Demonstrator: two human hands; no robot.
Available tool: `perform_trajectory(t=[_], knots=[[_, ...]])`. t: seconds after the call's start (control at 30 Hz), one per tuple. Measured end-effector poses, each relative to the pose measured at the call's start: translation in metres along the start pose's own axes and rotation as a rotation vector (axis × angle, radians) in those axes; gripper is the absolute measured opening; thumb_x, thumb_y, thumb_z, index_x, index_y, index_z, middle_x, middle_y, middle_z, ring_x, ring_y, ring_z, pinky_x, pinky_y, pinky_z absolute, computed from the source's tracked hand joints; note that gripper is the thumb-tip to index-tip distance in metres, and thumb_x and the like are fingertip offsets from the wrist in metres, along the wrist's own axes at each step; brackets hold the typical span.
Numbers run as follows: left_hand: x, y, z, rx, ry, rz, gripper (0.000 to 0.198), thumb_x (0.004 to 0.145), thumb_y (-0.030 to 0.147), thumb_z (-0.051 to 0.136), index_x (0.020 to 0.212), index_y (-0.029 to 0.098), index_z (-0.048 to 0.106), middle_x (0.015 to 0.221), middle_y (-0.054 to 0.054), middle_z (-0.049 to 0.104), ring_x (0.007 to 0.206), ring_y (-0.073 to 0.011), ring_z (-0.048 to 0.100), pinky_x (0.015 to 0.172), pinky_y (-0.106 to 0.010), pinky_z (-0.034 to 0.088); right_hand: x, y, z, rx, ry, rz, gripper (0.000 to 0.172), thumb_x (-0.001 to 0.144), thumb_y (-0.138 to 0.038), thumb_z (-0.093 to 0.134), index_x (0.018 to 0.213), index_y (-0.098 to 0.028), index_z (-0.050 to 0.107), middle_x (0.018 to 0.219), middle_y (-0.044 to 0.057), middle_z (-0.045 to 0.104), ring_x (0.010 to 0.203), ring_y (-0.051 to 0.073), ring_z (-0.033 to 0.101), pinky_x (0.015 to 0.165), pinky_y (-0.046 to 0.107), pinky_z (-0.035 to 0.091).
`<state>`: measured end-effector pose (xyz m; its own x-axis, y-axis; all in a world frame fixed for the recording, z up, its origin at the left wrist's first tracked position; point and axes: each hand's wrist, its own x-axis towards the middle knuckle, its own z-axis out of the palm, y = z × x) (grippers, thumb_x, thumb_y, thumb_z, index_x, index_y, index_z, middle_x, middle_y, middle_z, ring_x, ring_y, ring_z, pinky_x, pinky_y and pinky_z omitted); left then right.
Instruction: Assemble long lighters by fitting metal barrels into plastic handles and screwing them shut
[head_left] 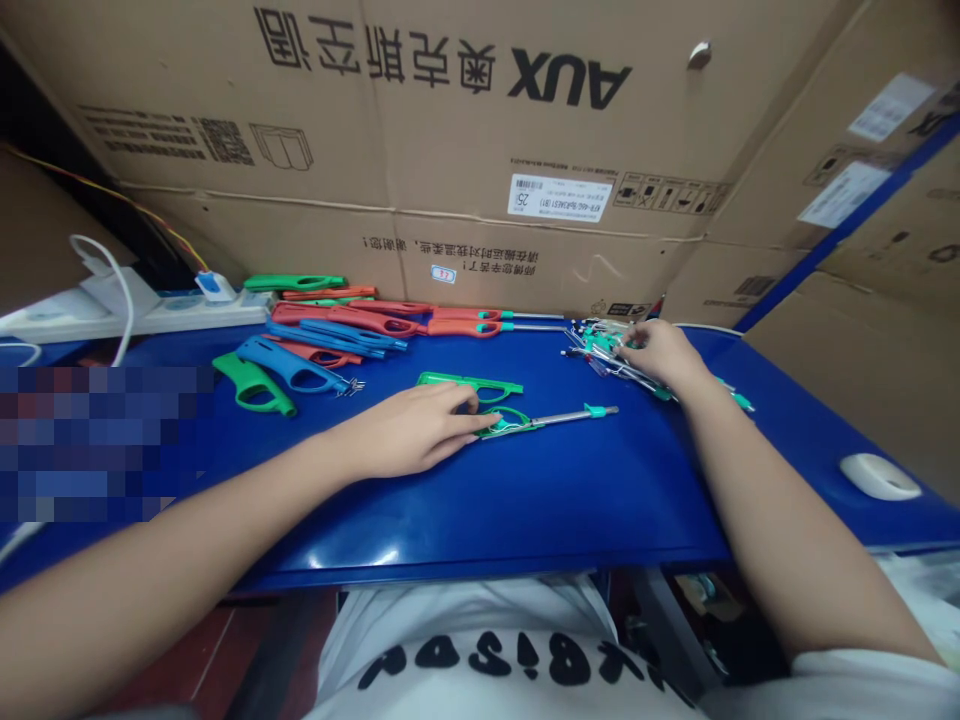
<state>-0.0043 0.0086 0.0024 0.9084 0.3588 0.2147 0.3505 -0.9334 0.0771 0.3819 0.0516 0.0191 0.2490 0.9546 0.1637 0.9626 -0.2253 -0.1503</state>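
Left hand (409, 430) lies flat on the blue surface (525, 500) — fingers together, pressing a green lighter (517, 420). Right hand (664, 352) digs into the rod pile (600, 345) (can't tell its grip).

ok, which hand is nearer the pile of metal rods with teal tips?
Right. The right hand rests on the pile of metal rods with teal tips, fingers in it. The left hand lies apart, nearer the table middle, on a green lighter shell.

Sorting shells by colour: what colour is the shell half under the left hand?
Green, clearest in the head view: the shell half lies by the left hand.
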Motion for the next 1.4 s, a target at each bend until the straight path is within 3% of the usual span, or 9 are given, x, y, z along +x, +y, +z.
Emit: perform_trajectory(t=[0.1, 0.2, 0.37, 0.5, 0.73, 0.87, 1.0, 1.2, 1.4], knots=[[0.0, 0.0, -0.003, 0.009, -0.012, -0.03, 0.042, 0.104, 0.029, 0.045, 0.144, 0.027, 0.056, 0.114, -0.011, 0.063, 0.098, -0.0226, 0.062, 0.085, -0.033, 0.051, -0.006, -0.009, -0.003, 0.058, 0.082, -0.017, 0.017, 0.079, -0.03, 0.065, 0.093, -0.02, 0.068, 0.1, 0.01, 0.072, 0.092, 0.027, 0.066, 0.069, 0.032, 0.044], [0.002, 0.002, -0.007, -0.044, 0.06, -0.095, 0.053, 0.103, 0.04, 0.049, 0.154, 0.028, 0.042, 0.119, -0.01, 0.063, 0.103, -0.0239, 0.061, 0.093, -0.037, 0.05, -0.018, -0.032, -0.001, 0.314, 0.154, -0.119, 0.013, 0.076, -0.029, 0.066, 0.086, -0.02, 0.063, 0.086, 0.007, 0.071, 0.076, 0.021, 0.063, 0.069, 0.032, 0.046], [0.007, 0.01, 0.001, -0.363, 0.369, -0.284, 0.066, 0.097, 0.04, 0.061, 0.156, 0.022, 0.036, 0.127, -0.011, 0.064, 0.112, -0.0222, 0.063, 0.1, -0.036, 0.051, -0.063, -0.093, 0.008, 0.887, 0.031, -0.402, 0.027, 0.076, -0.043, 0.073, 0.084, -0.02, 0.06, 0.08, 0.005, 0.069, 0.068, 0.018, 0.061, 0.066, 0.033, 0.051], [0.01, 0.017, 0.013, -0.625, 0.44, -0.341, 0.064, 0.089, 0.037, 0.071, 0.147, 0.019, 0.05, 0.123, -0.009, 0.071, 0.103, -0.0204, 0.07, 0.095, -0.034, 0.056, -0.106, -0.125, 0.013, 1.01, -0.139, -0.534, 0.026, 0.082, -0.046, 0.073, 0.089, -0.022, 0.065, 0.085, 0.004, 0.072, 0.07, 0.017, 0.063, 0.057, 0.029, 0.049], [0.012, 0.019, 0.016, -0.833, 0.414, -0.411, 0.04, 0.092, 0.035, 0.067, 0.127, 0.016, 0.068, 0.116, -0.009, 0.076, 0.096, -0.0201, 0.073, 0.086, -0.029, 0.057, -0.118, -0.13, 0.027, 1.011, -0.007, -0.652, 0.017, 0.09, -0.037, 0.067, 0.096, -0.021, 0.066, 0.09, 0.004, 0.069, 0.069, 0.015, 0.061, 0.059, 0.028, 0.049], [0.012, 0.014, 0.014, -0.861, 0.514, -0.491, 0.035, 0.093, 0.04, 0.065, 0.118, 0.016, 0.069, 0.103, -0.008, 0.076, 0.091, -0.0194, 0.07, 0.083, -0.03, 0.055, -0.109, -0.122, 0.024, 0.927, 0.003, -0.683, 0.035, 0.086, -0.033, 0.072, 0.115, -0.022, 0.058, 0.09, 0.001, 0.062, 0.062, 0.011, 0.052, 0.06, 0.027, 0.046], [0.013, 0.008, 0.011, -1.088, 0.611, -0.581, 0.031, 0.092, 0.044, 0.063, 0.102, 0.015, 0.064, 0.069, 0.001, 0.058, 0.064, -0.0126, 0.056, 0.062, -0.023, 0.048, -0.106, -0.113, 0.014, 0.619, -0.084, -0.905, 0.03, 0.086, -0.025, 0.068, 0.115, -0.023, 0.058, 0.106, 0.004, 0.061, 0.072, 0.012, 0.055, 0.066, 0.026, 0.045], [0.015, 0.011, 0.007, -1.388, 0.585, -0.617, 0.024, 0.091, 0.04, 0.06, 0.09, 0.016, 0.058, 0.065, 0.005, 0.04, 0.052, -0.0088, 0.041, 0.048, -0.02, 0.033, -0.11, -0.113, 0.015, 0.335, -0.157, -1.036, 0.021, 0.094, -0.033, 0.063, 0.112, -0.024, 0.063, 0.115, 0.005, 0.063, 0.084, 0.016, 0.063, 0.066, 0.026, 0.043], [0.018, 0.018, 0.006, -1.439, 0.526, -0.748, 0.022, 0.091, 0.036, 0.062, 0.088, 0.016, 0.053, 0.061, 0.007, 0.035, 0.047, -0.0068, 0.033, 0.045, -0.019, 0.024, -0.106, -0.114, 0.025, 0.486, -0.185, -1.015, 0.01, 0.096, -0.027, 0.06, 0.1, -0.021, 0.068, 0.106, 0.004, 0.064, 0.074, 0.012, 0.059, 0.066, 0.025, 0.044]])
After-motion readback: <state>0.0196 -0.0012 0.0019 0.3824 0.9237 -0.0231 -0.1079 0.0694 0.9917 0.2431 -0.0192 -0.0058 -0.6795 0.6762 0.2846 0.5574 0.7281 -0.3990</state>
